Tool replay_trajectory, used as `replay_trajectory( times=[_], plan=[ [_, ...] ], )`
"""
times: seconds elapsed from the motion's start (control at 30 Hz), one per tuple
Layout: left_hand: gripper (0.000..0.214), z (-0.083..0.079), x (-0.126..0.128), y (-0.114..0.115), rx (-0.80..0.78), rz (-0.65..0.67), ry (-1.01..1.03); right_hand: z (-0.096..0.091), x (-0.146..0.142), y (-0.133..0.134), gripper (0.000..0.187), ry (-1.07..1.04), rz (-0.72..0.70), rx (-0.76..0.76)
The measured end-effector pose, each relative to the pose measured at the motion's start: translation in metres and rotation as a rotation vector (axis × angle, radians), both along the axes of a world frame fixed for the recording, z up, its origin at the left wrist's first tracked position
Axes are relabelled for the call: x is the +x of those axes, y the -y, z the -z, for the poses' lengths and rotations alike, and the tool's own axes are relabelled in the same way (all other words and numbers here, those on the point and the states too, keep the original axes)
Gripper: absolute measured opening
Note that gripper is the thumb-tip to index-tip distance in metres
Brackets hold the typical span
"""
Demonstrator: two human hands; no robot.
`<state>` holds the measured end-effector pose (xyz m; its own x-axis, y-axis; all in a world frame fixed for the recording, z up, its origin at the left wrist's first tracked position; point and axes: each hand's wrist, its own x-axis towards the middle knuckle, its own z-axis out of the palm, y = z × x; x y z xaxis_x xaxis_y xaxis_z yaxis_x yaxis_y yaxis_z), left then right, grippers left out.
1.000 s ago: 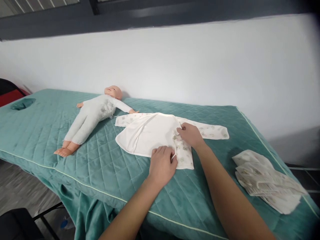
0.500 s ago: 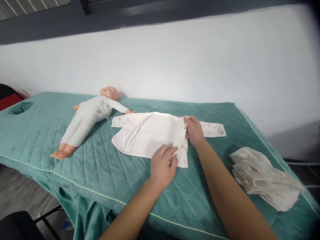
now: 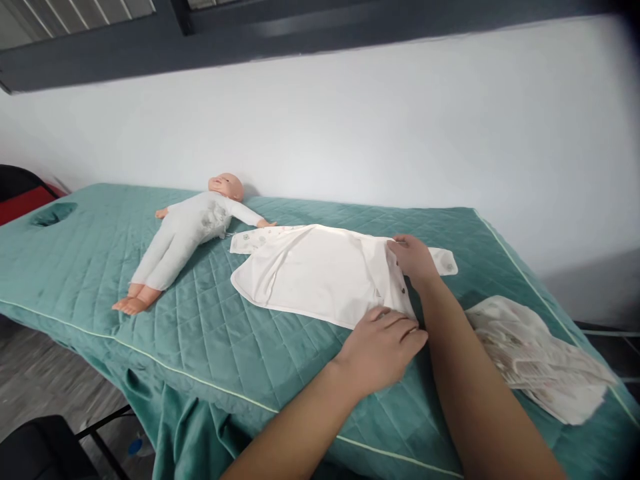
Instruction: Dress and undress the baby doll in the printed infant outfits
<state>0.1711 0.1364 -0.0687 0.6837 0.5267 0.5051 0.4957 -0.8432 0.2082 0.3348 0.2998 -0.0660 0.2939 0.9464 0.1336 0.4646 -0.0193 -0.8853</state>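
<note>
A white baby shirt lies spread on the green quilted bed, its front flap folded out to the right and small dark snaps along the edge. My right hand grips the flap's upper right edge beside the right sleeve. Lower down, my left hand has its fingers curled over the flap's bottom corner; the cloth under them is partly hidden. A baby doll with a white cloth body rests on its back to the left, one hand close to the shirt's left sleeve.
A crumpled pale printed bundle sits on the bed's right side, near my right forearm. The green bed cover has a hole at the far left. Behind stands a white wall; a black chair is at lower left.
Both hands have moved right, drawing the shirt's flap outward so that it covers more of the right side. The doll and the bundle have stayed in place.
</note>
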Motion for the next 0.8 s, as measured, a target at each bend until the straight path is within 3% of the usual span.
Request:
replay_trajectory(
  times=[0.23, 0.4, 0.47, 0.6, 0.7, 0.8],
  plan=[
    [0.026, -0.001, -0.011, 0.009, -0.089, -0.150, 0.087, 0.004, 0.005, 0.007, 0.021, -0.060, 0.012, 0.030],
    [0.022, -0.001, -0.012, 0.013, -0.102, 0.071, 0.115, -0.001, -0.007, 0.025, 0.025, 0.059, -0.092, 0.019],
    [0.022, -0.001, -0.012, 0.012, -0.126, -0.017, 0.197, -0.002, -0.012, 0.030, 0.033, 0.119, -0.118, 0.002],
    [0.024, -0.002, -0.010, 0.009, -0.255, -0.327, 0.244, 0.000, -0.024, 0.036, 0.063, 0.311, -0.271, 0.026],
    [0.026, -0.003, -0.009, 0.008, -0.282, -0.297, 0.177, 0.005, -0.032, 0.038, 0.075, 0.469, -0.399, 0.004],
    [0.024, -0.002, -0.009, 0.008, -0.285, -0.224, 0.187, 0.011, -0.037, 0.037, 0.072, 0.595, -0.441, -0.027]
  ],
)
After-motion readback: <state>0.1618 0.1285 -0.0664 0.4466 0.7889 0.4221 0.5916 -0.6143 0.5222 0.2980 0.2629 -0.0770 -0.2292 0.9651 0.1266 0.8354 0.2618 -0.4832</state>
